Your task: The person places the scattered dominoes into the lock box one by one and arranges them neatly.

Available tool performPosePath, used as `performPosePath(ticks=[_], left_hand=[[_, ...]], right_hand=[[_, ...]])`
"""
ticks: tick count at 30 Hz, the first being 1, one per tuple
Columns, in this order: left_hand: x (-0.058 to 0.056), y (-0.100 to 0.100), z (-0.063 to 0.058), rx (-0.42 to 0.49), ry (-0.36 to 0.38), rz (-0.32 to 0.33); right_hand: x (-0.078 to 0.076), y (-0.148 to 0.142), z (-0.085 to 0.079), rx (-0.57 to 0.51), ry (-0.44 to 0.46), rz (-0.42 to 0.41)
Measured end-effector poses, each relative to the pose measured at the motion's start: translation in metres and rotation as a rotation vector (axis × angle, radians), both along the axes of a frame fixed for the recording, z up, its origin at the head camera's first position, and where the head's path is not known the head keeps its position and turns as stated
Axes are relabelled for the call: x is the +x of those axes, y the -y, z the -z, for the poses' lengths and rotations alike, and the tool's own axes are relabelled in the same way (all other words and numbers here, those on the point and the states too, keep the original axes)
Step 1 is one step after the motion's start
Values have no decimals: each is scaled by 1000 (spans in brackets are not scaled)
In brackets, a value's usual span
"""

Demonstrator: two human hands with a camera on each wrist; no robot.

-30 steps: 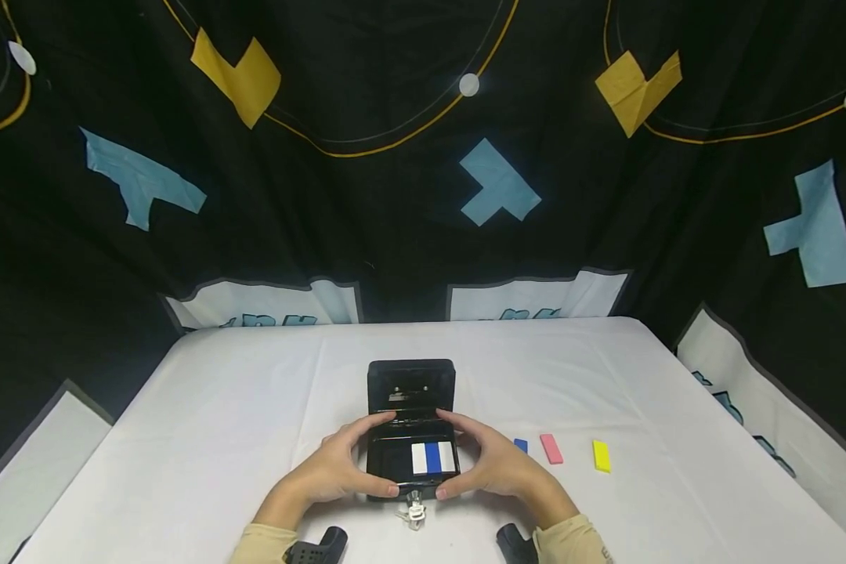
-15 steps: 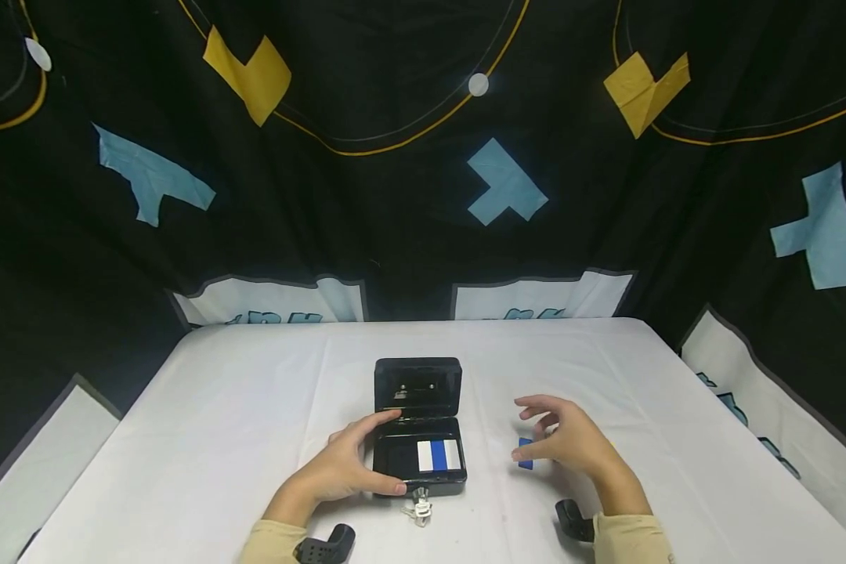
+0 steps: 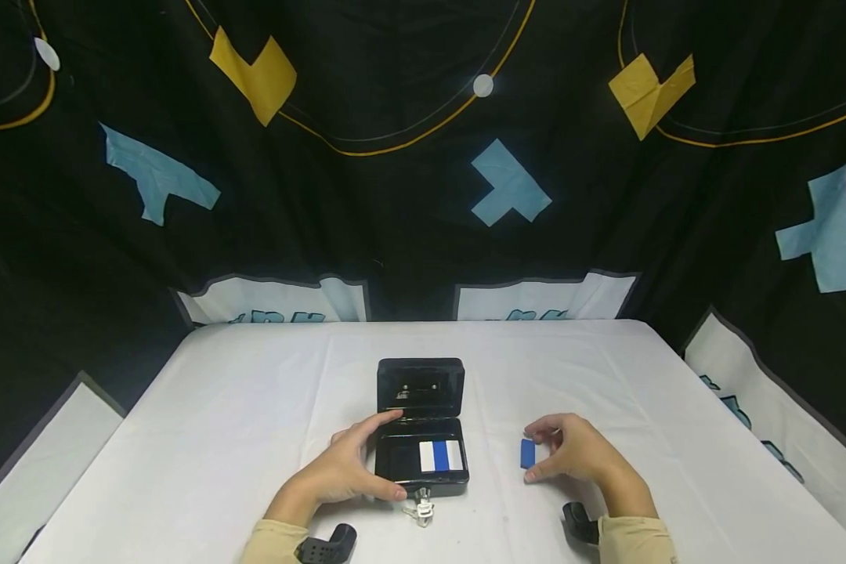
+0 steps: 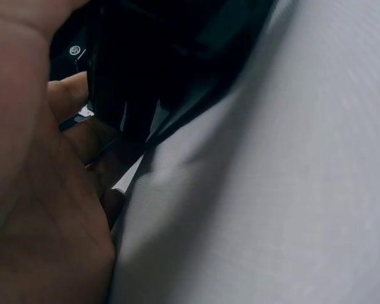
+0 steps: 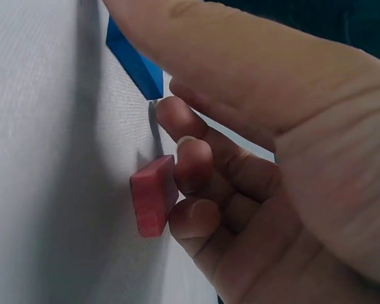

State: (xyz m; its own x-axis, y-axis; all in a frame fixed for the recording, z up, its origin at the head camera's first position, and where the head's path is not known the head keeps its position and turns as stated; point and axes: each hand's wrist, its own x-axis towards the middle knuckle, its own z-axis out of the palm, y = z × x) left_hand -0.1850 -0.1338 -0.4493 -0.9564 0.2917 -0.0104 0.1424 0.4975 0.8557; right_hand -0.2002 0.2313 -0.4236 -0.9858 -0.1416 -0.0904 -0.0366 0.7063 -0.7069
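A person steadies a lidded black box (image 3: 446, 489) on a white-covered desk (image 3: 254, 407), the right hand (image 3: 583, 454) bent around a blue block (image 3: 528, 453) to the box's right.
The left hand (image 3: 345, 468) grips the box's left side, thumb at the near wall, forefinger at the far edge. The right hand, clearly the nearer to the blue block, has thumb and fingers spread apart; whether they pinch it cannot be told. The block lies on the desk just left of the palm, its long axis running near to far, near end toward the thumb, far end toward the fingertips. A pink block (image 5: 152, 196) sits just beside the other fingers.
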Motion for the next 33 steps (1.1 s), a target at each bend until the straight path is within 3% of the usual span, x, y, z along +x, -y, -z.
performPosePath(ticks=[6,16,25,33], left_hand=[[1,0,1,-4,-9,4],[-1,-1,4,-8,7,-14],[-1,-1,5,-7,14,-29],[0,0,4,-1,15,-18]], right_hand=[[1,-1,1,63,-15,3],[1,2,0,80,-30,-24],[0,5,1,103,-22,12],[-2,11,1,83,-99,-6]])
